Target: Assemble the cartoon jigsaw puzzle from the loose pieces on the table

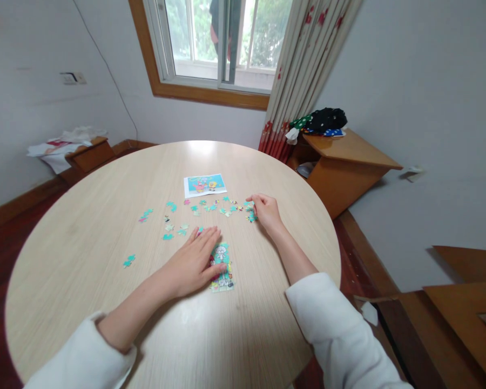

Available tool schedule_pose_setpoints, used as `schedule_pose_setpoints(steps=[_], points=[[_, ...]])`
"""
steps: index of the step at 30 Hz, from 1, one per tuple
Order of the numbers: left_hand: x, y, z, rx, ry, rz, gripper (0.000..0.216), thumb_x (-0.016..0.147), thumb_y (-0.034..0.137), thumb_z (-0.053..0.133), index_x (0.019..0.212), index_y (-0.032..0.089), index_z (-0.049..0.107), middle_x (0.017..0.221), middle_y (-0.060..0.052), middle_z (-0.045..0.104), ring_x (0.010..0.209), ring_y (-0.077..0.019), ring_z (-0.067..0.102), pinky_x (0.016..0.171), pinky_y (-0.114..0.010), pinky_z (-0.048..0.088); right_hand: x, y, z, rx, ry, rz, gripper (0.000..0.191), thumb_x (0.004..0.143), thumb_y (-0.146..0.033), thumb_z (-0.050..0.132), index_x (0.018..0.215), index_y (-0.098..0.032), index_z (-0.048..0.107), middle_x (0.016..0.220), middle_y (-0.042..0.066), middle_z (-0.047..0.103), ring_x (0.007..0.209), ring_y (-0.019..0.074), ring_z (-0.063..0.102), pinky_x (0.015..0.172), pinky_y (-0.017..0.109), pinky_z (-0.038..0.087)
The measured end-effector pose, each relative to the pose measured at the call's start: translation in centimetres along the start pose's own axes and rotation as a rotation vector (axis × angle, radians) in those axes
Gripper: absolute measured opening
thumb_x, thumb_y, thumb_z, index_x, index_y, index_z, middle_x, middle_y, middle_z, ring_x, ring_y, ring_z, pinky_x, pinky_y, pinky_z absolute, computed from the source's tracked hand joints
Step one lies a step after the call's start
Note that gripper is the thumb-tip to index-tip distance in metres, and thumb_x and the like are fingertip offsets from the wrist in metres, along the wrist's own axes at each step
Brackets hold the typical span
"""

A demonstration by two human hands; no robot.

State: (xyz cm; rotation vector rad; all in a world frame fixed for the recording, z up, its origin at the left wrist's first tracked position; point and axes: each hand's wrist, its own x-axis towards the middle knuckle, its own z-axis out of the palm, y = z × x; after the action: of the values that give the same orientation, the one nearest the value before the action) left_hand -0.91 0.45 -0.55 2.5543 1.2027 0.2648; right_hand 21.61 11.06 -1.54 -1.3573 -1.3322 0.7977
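My left hand (194,263) lies flat with its fingers stretched out, partly over a joined section of jigsaw puzzle (222,283). Its thumb rests on that section, which shows a pale cartoon figure on teal; the left side is hidden under the hand. Farther right, my right hand (267,212) has curled fingers, the fingertips down at a cluster of teal puzzle pieces (251,217). Whether a piece is between those fingertips is hidden. Loose puzzle pieces (225,212) spread in a band across the table beyond both hands.
A picture sheet (206,185) with cartoon figures lies behind the pieces on the round wooden table (85,216). More pieces (129,261) lie at the left. Beyond the table stand a wooden cabinet (348,162) with cloths on it and a curtain (297,65) beside the window.
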Motion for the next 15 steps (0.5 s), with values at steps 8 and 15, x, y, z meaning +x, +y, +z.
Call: schedule_pose_setpoints(steps=[8,15], points=[[-0.34,0.09,0.50,0.087,-0.132,0.058,0.100,0.076,0.075,0.040,0.149,0.012,0.015,0.152,-0.022,0.020,0.142,-0.0307,0.016,0.115,-0.048,0.006,-0.06,-0.20,0.05,-0.003,-0.028,0.000,0.040,0.074,-0.047,0.045,0.073,-0.013,0.067,0.046,-0.006,0.038,0.045,0.0095,0.032,0.048,0.024,0.027],[-0.11,0.12,0.67,0.122,-0.157,0.017,0.098,0.078,0.074,0.038,0.149,0.009,0.015,0.152,-0.022,0.015,0.142,-0.0316,0.012,0.114,-0.049,0.007,-0.08,-0.14,0.20,-0.033,-0.049,-0.008,0.038,0.072,-0.045,0.045,0.070,-0.014,0.067,0.046,-0.007,0.035,0.045,0.0093,0.032,0.048,0.025,0.024]])
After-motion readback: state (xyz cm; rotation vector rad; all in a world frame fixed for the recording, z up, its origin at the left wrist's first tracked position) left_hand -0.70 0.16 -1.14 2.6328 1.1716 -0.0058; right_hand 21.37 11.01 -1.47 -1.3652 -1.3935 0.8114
